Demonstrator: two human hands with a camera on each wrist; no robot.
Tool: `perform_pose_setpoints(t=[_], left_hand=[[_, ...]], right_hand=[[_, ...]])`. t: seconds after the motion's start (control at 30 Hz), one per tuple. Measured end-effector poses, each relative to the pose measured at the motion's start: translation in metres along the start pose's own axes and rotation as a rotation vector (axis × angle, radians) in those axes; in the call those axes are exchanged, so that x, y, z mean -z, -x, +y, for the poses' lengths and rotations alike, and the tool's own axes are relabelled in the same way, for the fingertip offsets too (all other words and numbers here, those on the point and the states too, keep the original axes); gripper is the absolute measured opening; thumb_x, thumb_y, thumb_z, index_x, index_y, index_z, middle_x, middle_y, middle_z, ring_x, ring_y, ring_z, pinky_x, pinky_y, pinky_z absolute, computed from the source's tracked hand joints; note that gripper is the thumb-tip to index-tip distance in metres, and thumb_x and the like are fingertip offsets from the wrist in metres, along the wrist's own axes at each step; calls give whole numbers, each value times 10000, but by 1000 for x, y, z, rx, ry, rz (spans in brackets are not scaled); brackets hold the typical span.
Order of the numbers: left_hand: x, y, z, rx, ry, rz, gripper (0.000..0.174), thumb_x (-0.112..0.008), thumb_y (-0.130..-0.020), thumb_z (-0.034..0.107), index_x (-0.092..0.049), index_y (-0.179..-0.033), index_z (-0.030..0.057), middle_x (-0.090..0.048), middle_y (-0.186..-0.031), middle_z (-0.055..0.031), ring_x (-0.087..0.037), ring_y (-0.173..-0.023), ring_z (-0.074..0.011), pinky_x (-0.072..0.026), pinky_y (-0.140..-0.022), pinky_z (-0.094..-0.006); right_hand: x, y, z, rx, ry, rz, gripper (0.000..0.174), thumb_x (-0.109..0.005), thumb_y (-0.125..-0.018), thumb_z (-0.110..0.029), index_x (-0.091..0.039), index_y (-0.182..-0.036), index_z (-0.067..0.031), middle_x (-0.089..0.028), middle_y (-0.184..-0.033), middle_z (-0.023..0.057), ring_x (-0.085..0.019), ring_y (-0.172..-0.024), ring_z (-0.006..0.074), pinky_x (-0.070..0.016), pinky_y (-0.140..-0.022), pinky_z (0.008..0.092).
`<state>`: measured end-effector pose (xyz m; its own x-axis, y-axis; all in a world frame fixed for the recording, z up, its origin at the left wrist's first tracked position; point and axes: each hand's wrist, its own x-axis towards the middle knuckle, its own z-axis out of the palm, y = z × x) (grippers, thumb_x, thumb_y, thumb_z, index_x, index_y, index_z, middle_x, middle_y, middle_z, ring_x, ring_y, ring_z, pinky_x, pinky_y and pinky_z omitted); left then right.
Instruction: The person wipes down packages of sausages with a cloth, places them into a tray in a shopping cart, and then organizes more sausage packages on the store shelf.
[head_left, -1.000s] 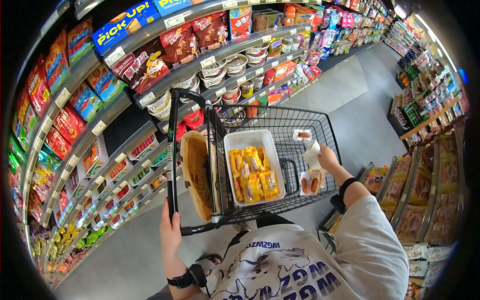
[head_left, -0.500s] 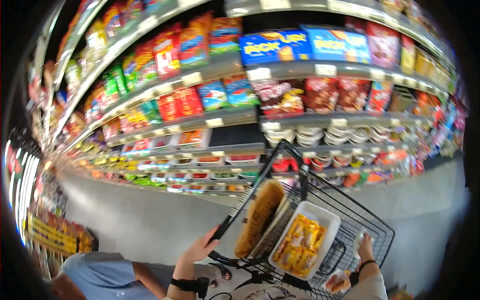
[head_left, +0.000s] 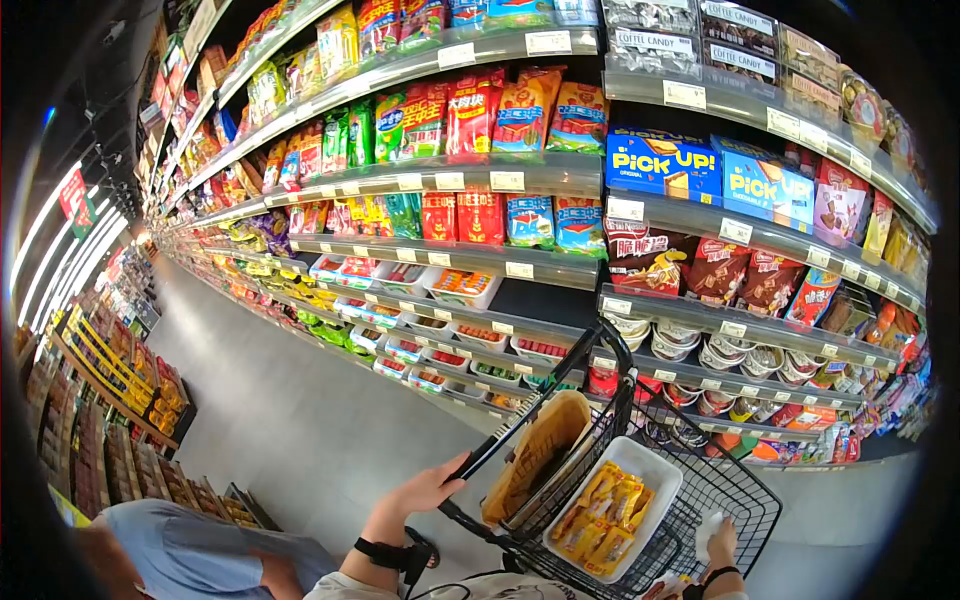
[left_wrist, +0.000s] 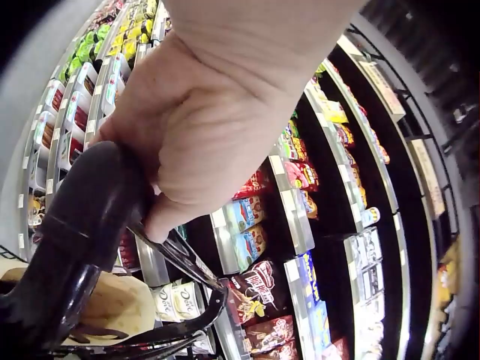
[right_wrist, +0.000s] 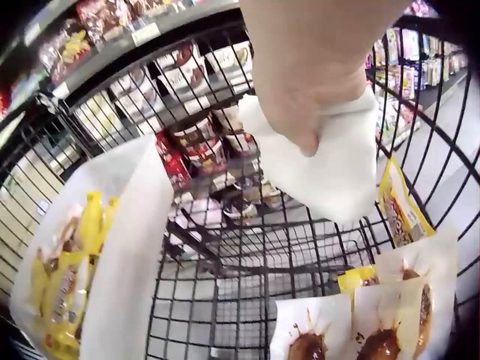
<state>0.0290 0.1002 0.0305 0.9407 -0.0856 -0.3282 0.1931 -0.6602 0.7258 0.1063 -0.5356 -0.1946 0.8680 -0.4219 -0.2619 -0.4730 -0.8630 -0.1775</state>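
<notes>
My left hand (head_left: 425,490) grips the black handle (left_wrist: 105,187) of a wire shopping cart, thumb beneath it in the left wrist view. Inside the cart's basket, my right hand (head_left: 722,545) pinches a white paper piece (right_wrist: 322,165) that hangs down from the thumb and fingers. Below it lie white-backed packets (right_wrist: 379,349) showing brown, sausage-like contents. A yellow packet (right_wrist: 401,206) leans on the wire side. Left of the right hand stands a white tub (head_left: 665,475) holding several yellow packets (head_left: 605,515).
A brown paper-like bag (head_left: 540,450) sits by the handle end of the cart. Snack shelves (head_left: 545,175) run along the far side, close to the cart. A person in a blue shirt (head_left: 215,550) is at lower left. More racks (head_left: 110,400) line the aisle's left.
The head view has turned left and up, so the cart sits lower right and the other person has come into view. Both hands keep their holds.
</notes>
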Motion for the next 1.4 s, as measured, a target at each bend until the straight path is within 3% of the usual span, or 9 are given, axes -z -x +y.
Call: perform_pose_setpoints(t=[0.07, 0.2, 0.27, 0.37, 0.57, 0.83, 1.03, 1.17, 1.4], left_hand=[[-6, 4, -3, -26, -78, 88, 558, -510, -927, 168, -273, -1420, 58, -520, -1258, -192, -560, -1064, -279, -400, -945, -342], [-1, 10, 25, 37, -20, 98, 578, -546, -906, 231, -310, -1411, 81, -468, -1331, -203, -474, -1197, -353, -373, -1006, -374], [-7, 16, 51, -12, -422, 444, 567, -600, -871, 251, -389, -1363, 64, -517, -1261, -225, -501, -1158, -371, -391, -989, -381], [-17, 6, 116, -343, -167, 495, 619, -627, -858, 269, -359, -1370, 49, -533, -1240, -196, -553, -1080, -332, -456, -902, -383], [-96, -41, 169, -374, 515, -303, 547, -534, -937, 343, -379, -1354, 24, -522, -1266, -102, -487, -1184, -211, -417, -943, -324], [-108, -33, 169, 234, 1344, -218, 509, -584, -899, 405, -477, -1265, 68, -600, -1106, -33, -574, -999, -117, -478, -822, -286], [-82, -47, 131, 146, 1407, -220, 415, -380, -986, 378, -445, -1261, 74, -567, -1174, -150, -565, -1077, -221, -453, -908, -395], [-62, -40, 133, 198, 1315, -343, 462, -309, -990, 426, -369, -1323, 112, -527, -1238, -107, -542, -1111, -234, -458, -911, -410], [-41, -39, 93, 58, 1370, -421, 382, -305, -1004, 396, -412, -1230, 107, -584, -1002, -81, -621, -855, -203, -526, -752, -379]], right_hand=[[5, -13, 8, 38, -64, 42, 453, -655, -723, -9, -448, -1126, -25, -565, -1076, 201, -577, -1007, 367, -484, -836, 425], [87, 4, -44, 192, -406, 43, 574, -697, -632, -38, -465, -1157, -6, -621, -1023, 175, -601, -986, 345, -468, -849, 396], [129, 36, -92, 428, -767, -71, 577, -694, -645, -32, -483, -1182, -12, -627, -1007, 113, -613, -952, 252, -470, -840, 348], [190, 109, -169, 502, -1085, -446, 547, -676, -693, -4, -477, -1203, -13, -599, -1059, 77, -583, -963, 171, -489, -825, 326], [213, 179, -244, 812, -1008, -742, 526, -712, -770, -136, -485, -1228, -11, -601, -1120, 86, -568, -1026, 170, -463, -878, 320], [192, 181, -241, 615, -988, -766, 429, -684, -810, -146, -545, -1187, 4, -619, -1098, 75, -586, -966, 164, -471, -842, 300], [221, 183, -263, 643, -1355, -97, 261, -572, -865, -59, -567, -1100, 53, -654, -1005, 107, -623, -884, 167, -494, -785, 295], [199, 235, -315, 944, -722, 256, 379, -608, -757, 11, -561, -1132, 41, -560, -1104, 184, -575, -1008, 302, -449, -888, 359], [181, 266, -366, 1087, -594, -22, 336, -605, -747, -28, -623, -1081, 0, -540, -1092, 159, -567, -988, 332, -472, -861, 380]])
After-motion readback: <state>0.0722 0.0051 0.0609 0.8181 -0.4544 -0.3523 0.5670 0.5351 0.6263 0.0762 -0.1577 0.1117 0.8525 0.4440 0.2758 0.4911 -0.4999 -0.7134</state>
